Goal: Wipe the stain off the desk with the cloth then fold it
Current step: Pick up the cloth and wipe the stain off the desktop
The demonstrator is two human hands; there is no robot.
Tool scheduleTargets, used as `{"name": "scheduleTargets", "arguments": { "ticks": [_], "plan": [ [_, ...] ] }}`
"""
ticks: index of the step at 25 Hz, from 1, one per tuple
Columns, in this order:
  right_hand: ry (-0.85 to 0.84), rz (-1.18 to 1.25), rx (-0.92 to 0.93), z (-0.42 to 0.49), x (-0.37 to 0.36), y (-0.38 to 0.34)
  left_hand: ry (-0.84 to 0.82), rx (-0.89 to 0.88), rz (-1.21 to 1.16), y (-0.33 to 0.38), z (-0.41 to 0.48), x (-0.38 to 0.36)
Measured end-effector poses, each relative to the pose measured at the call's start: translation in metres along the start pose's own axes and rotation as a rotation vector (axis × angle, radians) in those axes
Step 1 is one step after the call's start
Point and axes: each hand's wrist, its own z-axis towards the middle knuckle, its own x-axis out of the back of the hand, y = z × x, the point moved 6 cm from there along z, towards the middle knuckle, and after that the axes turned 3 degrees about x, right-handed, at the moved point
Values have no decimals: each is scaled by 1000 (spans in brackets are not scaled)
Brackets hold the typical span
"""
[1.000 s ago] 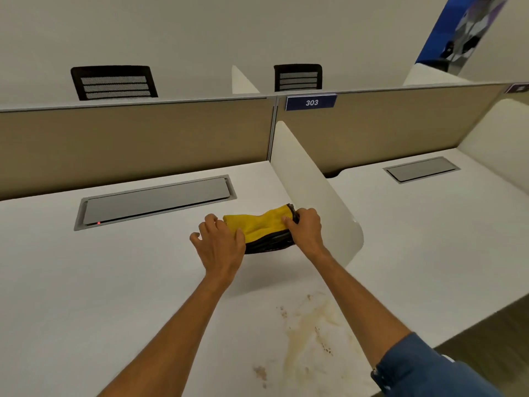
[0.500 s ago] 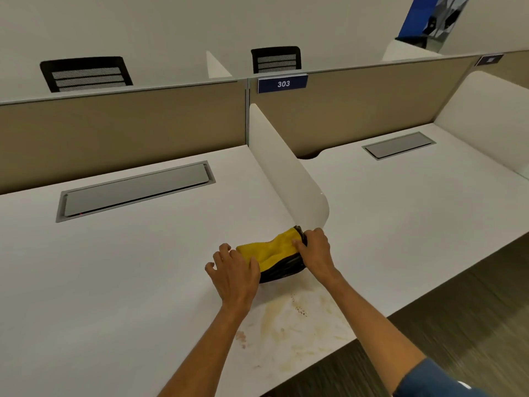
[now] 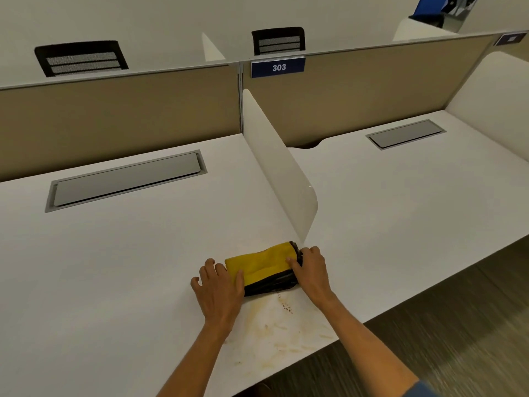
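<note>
A folded yellow cloth (image 3: 262,265) with a dark underside lies on the white desk (image 3: 137,253), just beside the end of the white divider. My left hand (image 3: 219,287) rests on its left end, thumb over the yellow top. My right hand (image 3: 310,270) grips its right end, fingers wrapped over the edge. A brownish smeared stain (image 3: 282,328) spreads over the desk right below the cloth, reaching toward the front edge between my forearms.
A white curved divider (image 3: 280,170) stands between this desk and the neighbouring one (image 3: 415,196). Grey cable hatches (image 3: 126,179) are set in both desks. A beige partition with a "303" sign (image 3: 277,67) runs along the back. The desk's front edge drops to carpet.
Both hands have dragged the cloth toward me, from beside the divider's middle to just above the stain. The view has shifted back and up.
</note>
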Motion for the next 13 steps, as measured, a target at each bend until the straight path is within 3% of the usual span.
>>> {"name": "scheduleTargets", "arguments": {
  "ticks": [2,4,9,13],
  "plan": [
    [134,-265,174,-3,8,-14,57,-4,-42,-11,5,5],
    [178,-361,422,-5,6,-37,69,-5,-35,-27,12,7],
    [-212,-411,829,-1,-33,-60,69,-74,38,-65,26,4],
    [-417,-555,1101,4,-50,-52,22,-137,93,-88,31,-3]
  ]
}}
